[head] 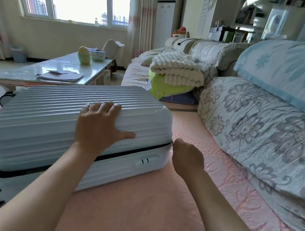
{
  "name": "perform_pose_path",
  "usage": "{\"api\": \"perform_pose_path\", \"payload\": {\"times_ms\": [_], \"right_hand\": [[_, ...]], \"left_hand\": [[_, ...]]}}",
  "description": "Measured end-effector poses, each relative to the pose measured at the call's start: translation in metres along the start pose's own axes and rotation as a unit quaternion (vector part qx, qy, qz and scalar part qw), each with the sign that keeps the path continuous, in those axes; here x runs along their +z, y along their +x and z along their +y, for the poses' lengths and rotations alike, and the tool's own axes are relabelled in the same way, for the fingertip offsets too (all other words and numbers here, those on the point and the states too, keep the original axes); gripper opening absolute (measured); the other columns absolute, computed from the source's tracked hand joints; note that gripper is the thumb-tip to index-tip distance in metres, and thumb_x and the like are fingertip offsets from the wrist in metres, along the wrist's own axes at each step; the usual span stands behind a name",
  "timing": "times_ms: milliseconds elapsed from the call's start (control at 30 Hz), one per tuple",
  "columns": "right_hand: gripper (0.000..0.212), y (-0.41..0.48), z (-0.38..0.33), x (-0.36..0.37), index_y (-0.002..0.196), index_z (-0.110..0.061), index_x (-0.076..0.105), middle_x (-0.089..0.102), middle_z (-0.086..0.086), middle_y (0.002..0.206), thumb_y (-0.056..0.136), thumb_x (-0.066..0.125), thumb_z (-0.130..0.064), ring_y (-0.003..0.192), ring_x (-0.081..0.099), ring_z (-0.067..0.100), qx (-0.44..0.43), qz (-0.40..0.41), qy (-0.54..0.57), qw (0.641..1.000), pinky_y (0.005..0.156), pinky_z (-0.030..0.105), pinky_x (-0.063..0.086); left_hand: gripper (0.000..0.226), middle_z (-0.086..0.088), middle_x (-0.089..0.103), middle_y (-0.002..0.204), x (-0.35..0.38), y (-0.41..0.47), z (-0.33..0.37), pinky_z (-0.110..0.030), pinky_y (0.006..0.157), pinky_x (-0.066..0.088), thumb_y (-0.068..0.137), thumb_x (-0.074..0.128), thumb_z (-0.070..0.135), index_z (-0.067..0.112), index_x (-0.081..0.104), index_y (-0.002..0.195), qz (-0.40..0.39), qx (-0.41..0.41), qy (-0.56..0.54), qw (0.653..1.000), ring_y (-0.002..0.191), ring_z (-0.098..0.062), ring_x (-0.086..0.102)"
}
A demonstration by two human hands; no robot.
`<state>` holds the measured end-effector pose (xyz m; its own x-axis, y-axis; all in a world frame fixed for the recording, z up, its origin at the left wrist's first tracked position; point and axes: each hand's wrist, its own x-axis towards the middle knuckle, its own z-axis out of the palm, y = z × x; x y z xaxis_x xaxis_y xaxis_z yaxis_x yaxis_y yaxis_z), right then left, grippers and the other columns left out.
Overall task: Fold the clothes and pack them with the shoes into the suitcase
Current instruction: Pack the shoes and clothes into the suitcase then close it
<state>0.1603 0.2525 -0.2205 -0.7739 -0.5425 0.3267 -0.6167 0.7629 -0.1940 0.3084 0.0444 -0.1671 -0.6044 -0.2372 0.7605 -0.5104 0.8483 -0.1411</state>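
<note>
A pale blue ribbed hard-shell suitcase (45, 117) lies flat and closed on the pink quilted sofa seat (142, 205), wheels to the left. My left hand (98, 126) presses flat on its lid with fingers spread. My right hand (187, 156) is curled at the suitcase's right corner and pinches the zipper pull (172, 142) on the dark zipper line. The suitcase's contents are hidden. A combination lock (145, 162) sits on the near side wall.
Floral sofa back cushions (265, 139) rise on the right. Folded cream blanket (176, 68) on a green pillow lies beyond the suitcase. A glass coffee table (53, 71) with papers and a green container stands on the left, windows behind.
</note>
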Motion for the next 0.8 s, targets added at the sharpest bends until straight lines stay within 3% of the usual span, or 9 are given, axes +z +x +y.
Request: {"api": "perform_pose_path", "payload": {"times_ms": [133, 333, 467, 567, 633, 700, 800], "right_hand": [[0.021, -0.010, -0.012, -0.004, 0.095, -0.010, 0.055, 0.067, 0.011, 0.100, 0.103, 0.036, -0.014, 0.077, 0.053, 0.025, -0.073, -0.070, 0.022, 0.995, 0.065, 0.032, 0.037], [0.037, -0.045, -0.107, 0.004, 0.101, -0.007, 0.066, 0.069, 0.017, 0.107, 0.106, 0.037, -0.028, 0.095, 0.064, 0.033, -0.169, -0.141, 0.196, 0.956, 0.078, 0.037, 0.049], [0.034, -0.058, -0.154, 0.013, 0.092, -0.004, 0.063, 0.068, 0.019, 0.099, 0.106, 0.040, -0.025, 0.089, 0.063, 0.035, -0.217, -0.169, 0.182, 0.944, 0.067, 0.035, 0.043], [0.037, -0.056, -0.168, 0.007, 0.091, -0.006, 0.064, 0.069, 0.016, 0.098, 0.105, 0.039, -0.029, 0.087, 0.062, 0.031, -0.204, -0.179, 0.171, 0.947, 0.066, 0.031, 0.037], [0.038, -0.056, -0.177, 0.003, 0.086, -0.008, 0.064, 0.070, 0.012, 0.092, 0.104, 0.041, -0.032, 0.081, 0.063, 0.028, -0.195, -0.187, 0.166, 0.948, 0.065, 0.032, 0.044], [0.037, -0.062, -0.194, 0.000, 0.083, -0.010, 0.064, 0.071, 0.010, 0.086, 0.102, 0.042, -0.033, 0.078, 0.066, 0.028, -0.202, -0.194, 0.175, 0.944, 0.067, 0.034, 0.052], [0.028, -0.081, -0.233, 0.002, 0.092, -0.013, 0.065, 0.071, 0.011, 0.093, 0.101, 0.044, -0.029, 0.084, 0.066, 0.032, -0.249, -0.206, 0.163, 0.932, 0.064, 0.032, 0.043]], "left_hand": [[0.096, 0.000, 0.069, 0.114, 0.003, 0.002, 0.003, -0.040, 0.084, 0.047, 0.058, 0.048, 0.099, 0.023, 0.067, 0.114, -0.003, 0.000, -0.003, 1.000, 0.100, -0.030, 0.064], [0.093, 0.001, 0.068, 0.116, -0.001, 0.001, 0.006, -0.043, 0.088, 0.047, 0.058, 0.055, 0.093, 0.021, 0.066, 0.114, -0.038, -0.003, -0.018, 0.999, 0.104, -0.031, 0.062], [0.080, 0.002, 0.060, 0.135, -0.019, -0.009, -0.018, -0.044, 0.102, 0.042, 0.068, 0.073, 0.069, 0.024, 0.058, 0.132, -0.090, 0.026, -0.107, 0.990, 0.124, -0.026, 0.054], [0.064, 0.000, 0.055, 0.140, -0.032, -0.034, -0.051, -0.043, 0.107, 0.039, 0.081, 0.077, 0.043, 0.021, 0.056, 0.138, -0.071, 0.080, -0.140, 0.984, 0.130, -0.026, 0.050], [0.045, -0.001, 0.059, 0.132, -0.041, -0.056, -0.071, -0.041, 0.102, 0.044, 0.087, 0.073, 0.025, 0.017, 0.062, 0.129, -0.022, 0.086, -0.168, 0.982, 0.122, -0.025, 0.053], [0.020, -0.001, 0.062, 0.112, -0.054, -0.080, -0.087, -0.038, 0.088, 0.048, 0.090, 0.067, 0.015, 0.014, 0.068, 0.111, 0.039, 0.069, -0.174, 0.982, 0.103, -0.024, 0.057], [0.004, 0.000, 0.059, 0.088, -0.074, -0.116, -0.102, -0.036, 0.072, 0.047, 0.090, 0.062, 0.014, 0.013, 0.065, 0.087, 0.060, 0.067, -0.145, 0.985, 0.081, -0.022, 0.055]]}}
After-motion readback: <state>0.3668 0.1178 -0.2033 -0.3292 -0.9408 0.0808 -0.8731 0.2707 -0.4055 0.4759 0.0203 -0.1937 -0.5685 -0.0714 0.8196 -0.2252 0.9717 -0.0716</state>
